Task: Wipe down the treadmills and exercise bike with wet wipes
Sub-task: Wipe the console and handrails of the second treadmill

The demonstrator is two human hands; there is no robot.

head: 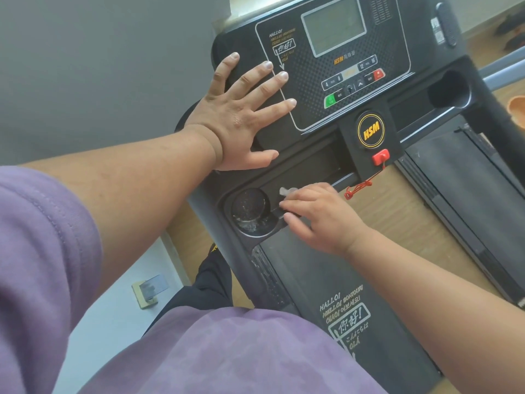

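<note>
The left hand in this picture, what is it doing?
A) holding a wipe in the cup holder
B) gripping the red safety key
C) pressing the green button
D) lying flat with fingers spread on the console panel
D: the left hand lies flat, fingers spread, on the treadmill console, clear of the green button.

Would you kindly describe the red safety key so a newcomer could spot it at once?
Start at the treadmill console and drop below its screen to the round yellow HSM badge. Directly beneath sits the red safety key, the only red clip trailing a coiled red cord.
</note>
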